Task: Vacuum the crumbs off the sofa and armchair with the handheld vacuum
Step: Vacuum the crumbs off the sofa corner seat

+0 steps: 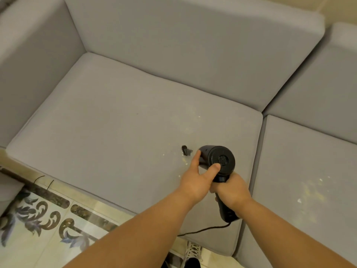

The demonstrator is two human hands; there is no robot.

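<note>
Two bare forearms reach in from the lower edge, nearest the camera, and meet over the front of a grey sofa (119,120) cushion. The right hand (230,192) has its fingers curled tight round the black handle of the vacuum (219,162), holding it with the round rear end turned up toward the camera. The left hand (197,176) lies against the vacuum's body from the left, fingers fairly wide: the thumb rests on the rear disc and the other fingers stretch along the barrel's far side. Just beyond the left fingertips the dark nozzle (185,150) touches the cushion. Pale crumbs (184,160) lie on the fabric right beside the nozzle and the left fingers, with a fainter yellowish scatter farther back toward the backrest. From the handle's lower end, below the right fingers, a black cord (202,231) trails leftward across the cushion's front edge. To the right of the right hand, across the seam, the next cushion (309,151) carries another patch of crumbs (311,188) and yellowish dust. Left of and below the hands lies a tiled floor (48,219) with dark scroll patterns, and a shoe (193,254) shows between the forearms at the bottom edge.
</note>
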